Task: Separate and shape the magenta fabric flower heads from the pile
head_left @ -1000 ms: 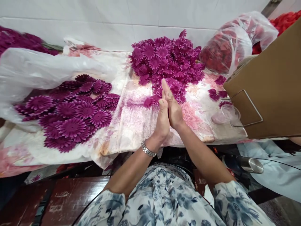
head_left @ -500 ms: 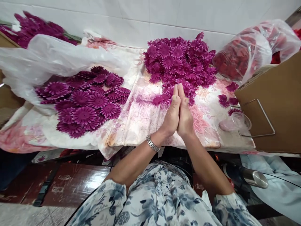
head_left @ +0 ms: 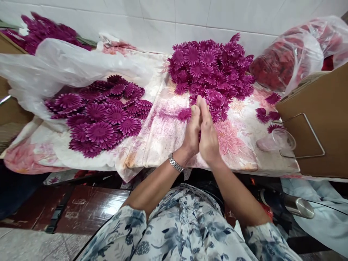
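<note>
My left hand [head_left: 191,132] and my right hand [head_left: 208,137] are pressed palm to palm, fingers straight and pointing away from me, above the flowered cloth [head_left: 160,137]. A sliver of a purple flower [head_left: 200,135] shows between the palms. A silver watch [head_left: 175,163] is on my left wrist. Just beyond the fingertips lies a heap of small purple fabric flowers [head_left: 212,69]. To the left a spread of larger purple flowers [head_left: 100,116] lies partly on a white plastic bag [head_left: 54,69].
A clear bag of red flowers [head_left: 282,61] sits at the back right. A brown cardboard box [head_left: 320,119] with a wire loop stands at the right, a clear cup [head_left: 277,139] beside it. More purple flowers [head_left: 40,30] lie at the far left. A metal flask [head_left: 299,207] lies below the table edge.
My palms have stayed together while sliding against each other; the right hand now sits slightly ahead. The view has shifted a little to the left.
</note>
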`<control>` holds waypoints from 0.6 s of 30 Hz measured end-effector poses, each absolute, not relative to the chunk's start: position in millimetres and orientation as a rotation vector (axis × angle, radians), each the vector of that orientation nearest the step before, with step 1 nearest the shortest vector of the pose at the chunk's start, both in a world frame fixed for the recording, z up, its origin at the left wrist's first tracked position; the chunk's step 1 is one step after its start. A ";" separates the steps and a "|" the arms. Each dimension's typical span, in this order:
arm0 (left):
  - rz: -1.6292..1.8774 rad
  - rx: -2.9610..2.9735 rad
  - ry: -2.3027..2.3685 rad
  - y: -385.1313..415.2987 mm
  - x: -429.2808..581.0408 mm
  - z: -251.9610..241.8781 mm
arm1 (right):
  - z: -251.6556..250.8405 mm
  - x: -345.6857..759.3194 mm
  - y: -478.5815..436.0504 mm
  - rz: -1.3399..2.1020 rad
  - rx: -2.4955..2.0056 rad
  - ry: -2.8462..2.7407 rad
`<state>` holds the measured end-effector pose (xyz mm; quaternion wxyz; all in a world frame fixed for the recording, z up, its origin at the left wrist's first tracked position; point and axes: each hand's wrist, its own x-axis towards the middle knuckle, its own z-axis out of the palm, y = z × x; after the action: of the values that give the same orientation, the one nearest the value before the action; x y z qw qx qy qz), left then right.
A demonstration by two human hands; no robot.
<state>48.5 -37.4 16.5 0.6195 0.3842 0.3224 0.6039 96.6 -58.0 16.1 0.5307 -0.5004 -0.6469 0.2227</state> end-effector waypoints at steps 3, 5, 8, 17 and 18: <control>1.289 0.811 0.646 -46.8 54.6 10.5 | 5.3 106.9 -36.3 0.450 -1.264 -1.485; 1.326 0.717 0.677 -53.1 58.7 6.4 | -1.4 114.0 -24.0 0.358 -1.268 -1.432; 1.417 0.518 0.765 -53.6 57.7 5.7 | -5.7 115.9 -24.4 0.288 -1.257 -1.350; 1.354 0.449 0.640 -49.2 34.5 24.9 | -2.6 112.1 -69.9 0.304 -1.174 -1.631; 1.318 0.479 0.627 -52.5 33.4 24.9 | -2.5 115.4 -69.5 0.274 -1.202 -1.601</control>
<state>33.4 -52.5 24.9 0.7193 0.2167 0.2834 0.5961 115.4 -69.5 -2.5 0.5316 -0.5037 -0.6712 0.1149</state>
